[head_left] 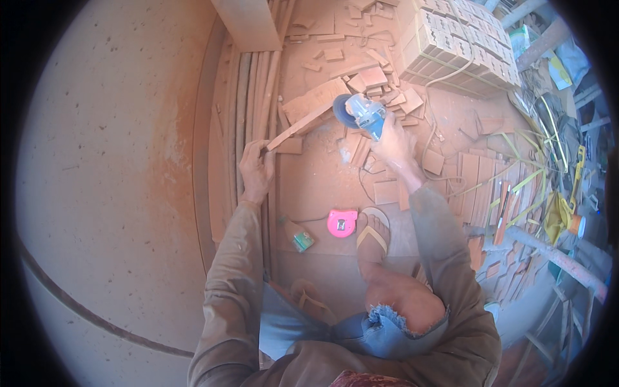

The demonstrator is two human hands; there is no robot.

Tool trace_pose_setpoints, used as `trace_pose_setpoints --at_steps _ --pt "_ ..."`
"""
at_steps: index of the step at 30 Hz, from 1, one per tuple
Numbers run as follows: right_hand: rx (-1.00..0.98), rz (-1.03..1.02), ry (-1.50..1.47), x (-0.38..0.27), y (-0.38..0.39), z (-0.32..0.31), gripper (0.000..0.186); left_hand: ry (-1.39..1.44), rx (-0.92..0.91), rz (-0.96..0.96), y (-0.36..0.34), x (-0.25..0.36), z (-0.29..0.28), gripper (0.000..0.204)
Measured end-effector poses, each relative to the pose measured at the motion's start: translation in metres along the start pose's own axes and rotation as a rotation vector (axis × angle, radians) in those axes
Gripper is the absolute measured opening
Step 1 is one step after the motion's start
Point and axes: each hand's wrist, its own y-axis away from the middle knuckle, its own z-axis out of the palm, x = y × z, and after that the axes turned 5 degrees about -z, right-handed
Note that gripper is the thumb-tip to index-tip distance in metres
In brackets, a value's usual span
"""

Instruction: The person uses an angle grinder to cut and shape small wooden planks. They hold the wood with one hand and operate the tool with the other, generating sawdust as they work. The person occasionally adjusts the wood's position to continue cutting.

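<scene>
My left hand (pixel 256 169) is closed on the near end of a long, narrow strip of orange tile (pixel 300 126), which slants up and to the right. My right hand (pixel 394 146) grips an angle grinder (pixel 369 117) with a blue and grey body. Its dark round disc (pixel 345 111) is at the far end of the strip; whether it touches cannot be made out. Beneath and beyond the strip lie a larger tile piece (pixel 320 97) and broken tile offcuts (pixel 371 79). A pink tape measure (pixel 342 223) lies on the dusty floor beside my sandalled foot.
Banded stacks of tiles (pixel 445 48) stand at the far right. More tiles (pixel 480 184) with loose yellow straps lie to the right. Long poles (pixel 255 97) run along the pale wall panel (pixel 116 161) at left. A small green packet (pixel 302 241) sits near my feet. A cord (pixel 433 129) trails nearby.
</scene>
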Motion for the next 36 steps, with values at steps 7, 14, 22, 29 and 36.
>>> trace_pose_setpoints --at_steps 7,14,22,29,36 --pt "-0.082 -0.172 -0.042 -0.041 0.034 -0.003 0.068 -0.013 0.004 0.015 -0.003 0.0 0.0 0.016" --pt "-0.055 -0.134 -0.016 -0.031 0.026 0.005 0.064 -0.042 0.001 0.028 -0.002 -0.002 0.0 0.017" --pt "-0.055 0.097 0.018 0.006 -0.011 -0.005 0.064 -0.026 -0.02 0.015 0.002 -0.003 0.0 0.02" --pt "0.06 0.175 -0.102 0.031 0.004 -0.002 0.071 -0.051 -0.18 0.225 0.019 0.012 0.0 0.03" --pt "0.011 0.239 -0.143 0.027 0.017 -0.017 0.075 -0.116 -0.49 0.444 0.037 0.015 0.009 0.03"
